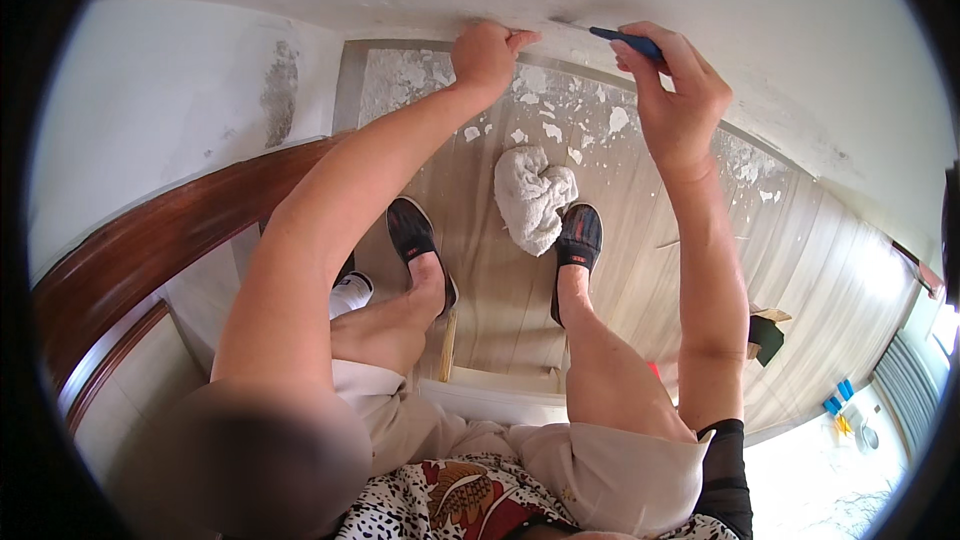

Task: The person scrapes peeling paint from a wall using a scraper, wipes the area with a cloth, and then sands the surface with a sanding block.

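A slim tool with a dark blue handle (pixel 627 41) and a thin blade, probably a scraper, is pinched in my right hand (pixel 682 100). Its tip meets a grey scuffed patch low on the white wall (pixel 400 5). To the left of that tip, my left hand (pixel 483 62) is against the same wall, one finger stretched toward the tool. Nothing shows in the left hand; its other fingers are partly hidden. White paint flakes (pixel 618 120) lie scattered on the wood-look floor below both hands. A crumpled white cloth (pixel 535 200) sits between my feet, touching the right shoe.
Dark wooden trim (pixel 190 215) runs along the left side, below a wall with a grey stain (pixel 281 95). My feet in black shoes (pixel 412 227) stand apart. Behind my legs is a low white stool-like edge (pixel 495 395). A dark green object (pixel 767 340) lies at the right.
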Demonstrator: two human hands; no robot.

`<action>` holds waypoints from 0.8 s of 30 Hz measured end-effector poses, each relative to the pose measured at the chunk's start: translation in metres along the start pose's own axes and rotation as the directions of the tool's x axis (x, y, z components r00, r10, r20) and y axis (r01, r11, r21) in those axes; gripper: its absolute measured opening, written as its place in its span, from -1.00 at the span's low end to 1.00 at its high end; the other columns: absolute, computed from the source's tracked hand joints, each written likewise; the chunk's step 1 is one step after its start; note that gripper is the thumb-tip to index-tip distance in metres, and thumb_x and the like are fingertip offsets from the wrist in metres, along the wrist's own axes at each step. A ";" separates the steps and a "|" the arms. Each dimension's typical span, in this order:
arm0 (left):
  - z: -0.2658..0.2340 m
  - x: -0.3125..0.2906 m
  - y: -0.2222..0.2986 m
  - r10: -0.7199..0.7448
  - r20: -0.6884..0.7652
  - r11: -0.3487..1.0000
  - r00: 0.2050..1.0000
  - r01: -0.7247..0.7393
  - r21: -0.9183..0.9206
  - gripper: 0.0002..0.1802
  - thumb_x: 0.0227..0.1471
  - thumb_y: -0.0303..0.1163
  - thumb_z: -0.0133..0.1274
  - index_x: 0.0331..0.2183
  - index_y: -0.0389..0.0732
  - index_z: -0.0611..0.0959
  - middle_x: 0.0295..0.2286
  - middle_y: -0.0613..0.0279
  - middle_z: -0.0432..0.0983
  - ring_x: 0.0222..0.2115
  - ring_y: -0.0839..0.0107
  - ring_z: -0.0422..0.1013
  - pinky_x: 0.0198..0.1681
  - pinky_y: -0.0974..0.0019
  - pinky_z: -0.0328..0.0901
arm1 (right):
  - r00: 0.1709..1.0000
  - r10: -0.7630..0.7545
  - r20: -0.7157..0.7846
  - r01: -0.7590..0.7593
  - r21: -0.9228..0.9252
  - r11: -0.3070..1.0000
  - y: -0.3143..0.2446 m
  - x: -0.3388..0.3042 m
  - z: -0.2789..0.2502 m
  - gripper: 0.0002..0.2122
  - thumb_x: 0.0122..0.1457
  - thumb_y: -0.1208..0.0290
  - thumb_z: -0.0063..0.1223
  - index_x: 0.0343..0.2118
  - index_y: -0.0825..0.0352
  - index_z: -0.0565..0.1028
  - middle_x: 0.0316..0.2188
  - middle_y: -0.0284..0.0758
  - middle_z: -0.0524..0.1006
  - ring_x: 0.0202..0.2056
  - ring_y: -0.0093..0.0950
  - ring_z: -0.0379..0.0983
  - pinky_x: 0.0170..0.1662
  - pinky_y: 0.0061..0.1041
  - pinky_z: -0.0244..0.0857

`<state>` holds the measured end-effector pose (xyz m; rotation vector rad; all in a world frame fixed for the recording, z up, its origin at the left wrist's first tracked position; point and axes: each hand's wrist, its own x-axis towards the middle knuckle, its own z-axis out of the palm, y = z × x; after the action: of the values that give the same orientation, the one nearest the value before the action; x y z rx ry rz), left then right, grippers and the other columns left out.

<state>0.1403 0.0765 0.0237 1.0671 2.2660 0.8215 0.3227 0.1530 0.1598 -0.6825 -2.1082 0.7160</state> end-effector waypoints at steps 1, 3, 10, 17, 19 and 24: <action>-0.002 0.001 -0.005 -0.004 -0.006 1.000 1.000 0.004 0.009 -0.40 -0.04 0.16 0.05 -0.67 -0.22 0.65 -0.70 0.05 0.47 -0.61 0.06 0.41 -0.49 0.09 0.28 | 0.999 0.013 -0.031 -0.012 0.038 0.999 -0.007 0.000 -0.002 -0.87 -0.05 0.60 0.23 -0.40 0.36 0.54 -0.52 -0.32 0.55 -0.54 -0.55 0.47 -0.44 -0.64 0.36; -0.005 0.002 -0.015 0.043 -0.083 0.997 0.996 -0.038 0.060 -0.45 -0.01 0.13 0.02 -0.61 -0.19 0.68 -0.64 0.01 0.50 -0.56 0.02 0.44 -0.46 0.07 0.29 | 0.998 0.028 -0.061 -0.022 0.087 0.996 -0.017 0.003 -0.005 -0.87 -0.05 0.61 0.23 -0.39 0.37 0.54 -0.53 -0.32 0.55 -0.54 -0.56 0.47 -0.44 -0.64 0.36; -0.002 -0.001 -0.011 0.001 -0.030 0.976 1.000 0.006 0.217 -0.46 0.05 0.11 -0.04 -0.60 -0.15 0.68 -0.61 -0.02 0.51 -0.52 -0.01 0.46 -0.43 0.04 0.30 | 0.997 0.062 -0.036 -0.057 0.124 0.991 -0.007 0.004 0.005 -0.87 -0.04 0.61 0.23 -0.39 0.38 0.54 -0.53 -0.31 0.55 -0.51 -0.57 0.49 -0.43 -0.64 0.36; -0.004 -0.001 -0.023 -0.063 -0.065 0.994 0.996 0.069 0.091 -0.34 0.05 0.20 -0.12 -0.61 -0.23 0.64 -0.63 0.07 0.53 -0.59 0.17 0.46 -0.47 0.13 0.31 | 0.978 0.140 -0.154 -0.076 0.357 0.931 -0.026 -0.004 -0.002 -0.89 0.00 0.65 0.19 -0.38 0.46 0.53 -0.50 -0.31 0.56 -0.49 -0.58 0.52 -0.39 -0.67 0.41; -0.004 0.001 -0.027 -0.083 -0.066 0.992 0.994 0.089 0.094 -0.32 0.04 0.23 -0.11 -0.56 -0.25 0.66 -0.63 0.18 0.55 -0.67 0.36 0.47 -0.51 0.25 0.33 | 0.974 0.132 -0.185 -0.059 0.354 0.933 -0.032 0.002 -0.002 -0.90 0.01 0.67 0.18 -0.38 0.49 0.52 -0.50 -0.30 0.56 -0.49 -0.59 0.52 -0.40 -0.68 0.42; -0.008 0.004 -0.024 -0.008 -0.064 0.972 0.998 0.023 0.235 -0.33 0.03 0.24 -0.11 -0.55 -0.22 0.67 -0.68 0.21 0.53 -0.68 0.39 0.47 -0.52 0.27 0.32 | 0.993 0.061 -0.097 -0.039 0.216 0.976 -0.016 0.004 0.020 -0.89 -0.01 0.66 0.19 -0.38 0.43 0.53 -0.52 -0.31 0.55 -0.51 -0.59 0.51 -0.40 -0.65 0.40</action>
<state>0.1202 0.0649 0.0115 1.1394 2.4687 0.5975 0.3013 0.1394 0.1623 -0.6414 -1.8919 0.9019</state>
